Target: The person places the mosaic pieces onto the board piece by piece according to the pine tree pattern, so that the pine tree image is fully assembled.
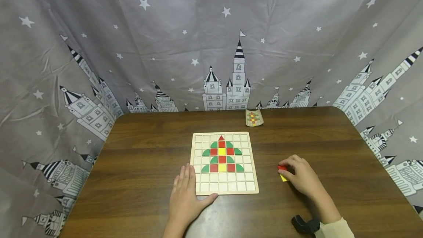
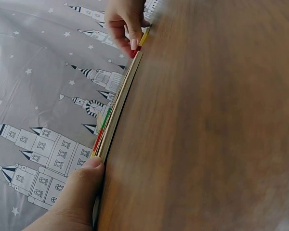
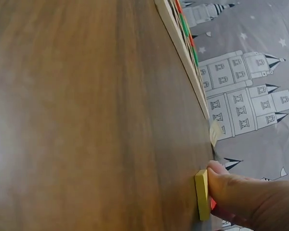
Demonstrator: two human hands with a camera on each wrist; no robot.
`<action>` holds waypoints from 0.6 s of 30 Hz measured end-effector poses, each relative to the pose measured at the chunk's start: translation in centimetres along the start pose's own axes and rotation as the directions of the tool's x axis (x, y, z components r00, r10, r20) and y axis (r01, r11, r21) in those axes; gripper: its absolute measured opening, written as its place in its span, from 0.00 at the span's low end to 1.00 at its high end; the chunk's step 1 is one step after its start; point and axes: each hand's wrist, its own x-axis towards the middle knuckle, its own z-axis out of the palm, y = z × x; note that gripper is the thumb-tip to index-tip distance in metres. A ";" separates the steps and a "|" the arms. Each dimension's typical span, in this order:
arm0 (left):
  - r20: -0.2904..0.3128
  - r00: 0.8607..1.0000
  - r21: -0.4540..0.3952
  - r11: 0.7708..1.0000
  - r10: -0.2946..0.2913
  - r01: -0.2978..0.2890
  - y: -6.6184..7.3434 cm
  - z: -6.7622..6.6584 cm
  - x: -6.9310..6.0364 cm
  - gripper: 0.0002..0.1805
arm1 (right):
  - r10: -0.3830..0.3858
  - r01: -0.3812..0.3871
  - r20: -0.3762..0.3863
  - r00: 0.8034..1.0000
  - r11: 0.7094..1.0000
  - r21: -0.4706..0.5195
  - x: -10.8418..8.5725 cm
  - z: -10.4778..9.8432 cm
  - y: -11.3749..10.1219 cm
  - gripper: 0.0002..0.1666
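Observation:
A light wooden grid board [image 1: 223, 188] lies on the table, with red, yellow and green tiles set in a tree shape. My left hand [image 1: 185, 199] rests at its lower left corner, fingers straight along the left side and thumb touching the front edge. To the right of the board, my right hand [image 1: 302, 176] pinches a red tile [image 1: 282, 167] between thumb and fingers, low over the table. A yellow tile [image 1: 284, 178] lies right beside the red one; the right wrist view shows this yellow tile [image 3: 202, 195] close by the thumb.
A small curled card [image 1: 254, 118] with a printed tree pattern stands near the table's back edge. The brown wooden table [image 1: 138, 164] meets a grey curtain [image 1: 165, 47] with castles and stars. A black strap piece [image 1: 305, 225] sits by the right wrist.

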 end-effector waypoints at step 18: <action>-0.020 1.000 0.001 1.000 0.022 -0.022 -0.1 0.1 0.0 0.69 | 0.010 -0.011 0.009 1.000 0.981 0.194 4.4 3.6 -7.5 0.06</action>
